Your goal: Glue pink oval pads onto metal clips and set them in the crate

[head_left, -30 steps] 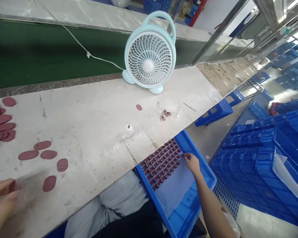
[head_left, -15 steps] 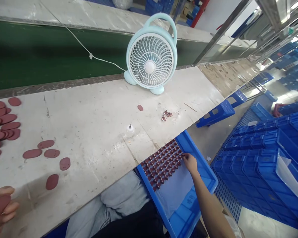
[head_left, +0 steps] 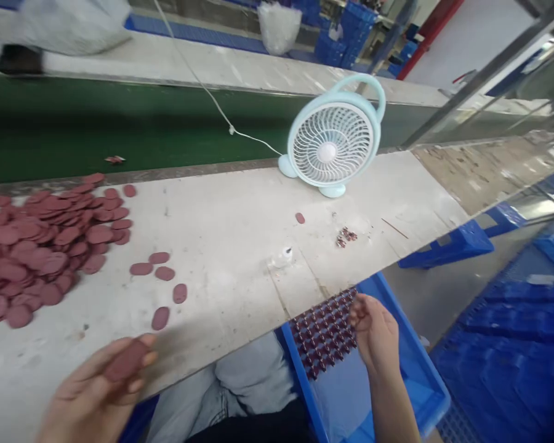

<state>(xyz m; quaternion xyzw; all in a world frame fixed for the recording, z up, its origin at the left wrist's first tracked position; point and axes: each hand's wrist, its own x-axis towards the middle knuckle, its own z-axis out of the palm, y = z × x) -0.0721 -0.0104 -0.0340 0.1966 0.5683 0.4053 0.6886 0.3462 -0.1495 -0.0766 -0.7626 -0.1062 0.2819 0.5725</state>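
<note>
My left hand (head_left: 99, 387) is closed on a dark red oval disc (head_left: 127, 361), held above the front of the worktable (head_left: 221, 246). My right hand (head_left: 373, 326) is over a blue crate (head_left: 431, 394), fingers curled in; whether anything is between them I cannot make out. Just left of its fingertips, rows of small dark red pieces with shiny metal parts (head_left: 325, 329) fill the near-table end of the crate, on a pale sheet (head_left: 339, 394). Several loose oval discs (head_left: 165, 273) lie on the table beyond my left hand.
A big heap of red discs (head_left: 50, 240) covers the table's left side. A light blue fan (head_left: 335, 144) stands at the back with its cord. A small white bottle (head_left: 284, 255), a single disc (head_left: 300, 218) and small metal parts (head_left: 346, 236) lie mid-table. Blue crates (head_left: 512, 332) stand right.
The view has swung left, bringing the disc heap into sight. My left hand has come further in with its disc. My right hand has drawn back slightly from the rows in the crate.
</note>
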